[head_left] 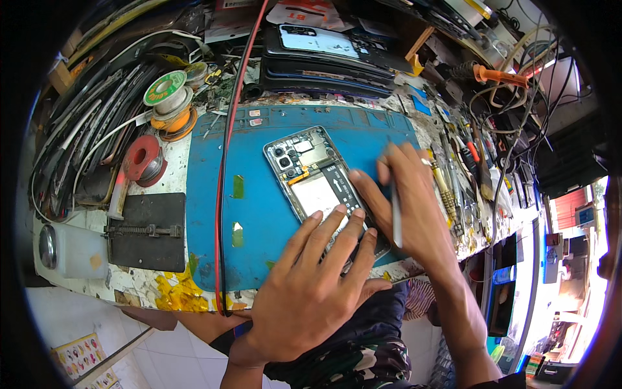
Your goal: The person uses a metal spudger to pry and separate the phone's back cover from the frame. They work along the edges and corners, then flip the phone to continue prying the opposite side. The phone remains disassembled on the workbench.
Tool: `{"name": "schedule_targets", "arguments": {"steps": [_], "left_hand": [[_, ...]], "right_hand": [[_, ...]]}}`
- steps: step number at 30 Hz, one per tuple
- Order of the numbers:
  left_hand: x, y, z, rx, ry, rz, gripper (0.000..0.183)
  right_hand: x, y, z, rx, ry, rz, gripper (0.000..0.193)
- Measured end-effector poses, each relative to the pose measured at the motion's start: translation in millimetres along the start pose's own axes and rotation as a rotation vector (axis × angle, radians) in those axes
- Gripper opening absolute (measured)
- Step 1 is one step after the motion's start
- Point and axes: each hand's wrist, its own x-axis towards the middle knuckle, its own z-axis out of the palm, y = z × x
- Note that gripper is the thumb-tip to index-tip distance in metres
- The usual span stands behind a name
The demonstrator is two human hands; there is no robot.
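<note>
An opened smartphone (316, 153), back cover off, lies tilted on the blue work mat (207, 253). Its camera lenses, circuit board and an orange flex cable show at the far end, with a black strip of flex down the middle. My left hand (311, 292) rests on the phone's near part, fingers spread and stretched out, and covers that end. Beside the phone's right edge, my right hand (418, 207) grips a slim silver tool (396, 227), possibly tweezers or a pry blade. That hand is slightly blurred, and its thumb reaches to the phone's edge.
Red and black wires (228, 136) cross the mat's left side. Solder spools (144, 161), a metal clamp holder (148, 231) and a white jar (71, 249) stand left. Stacked phone parts (324, 65) lie behind. Several hand tools (447, 188) and an orange-handled iron (499, 76) are right.
</note>
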Motion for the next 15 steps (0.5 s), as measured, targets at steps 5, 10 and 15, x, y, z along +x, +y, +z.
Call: {"name": "schedule_targets", "arguments": {"steps": [5, 10, 15], "left_hand": [[0.9, 4.5, -1.1, 0.017, 0.028, -0.027, 0.052], [0.5, 2.4, -2.0, -0.009, 0.03, 0.0, 0.052], [-0.2, 2.6, -1.5, 0.008, 0.024, 0.003, 0.052]], "right_hand": [[20.2, 5.5, 10.3, -0.008, 0.069, -0.136, 0.027], [-12.3, -6.2, -11.5, -0.002, -0.045, 0.005, 0.028], [0.8, -0.9, -3.2, -0.03, -0.024, -0.021, 0.029]]}}
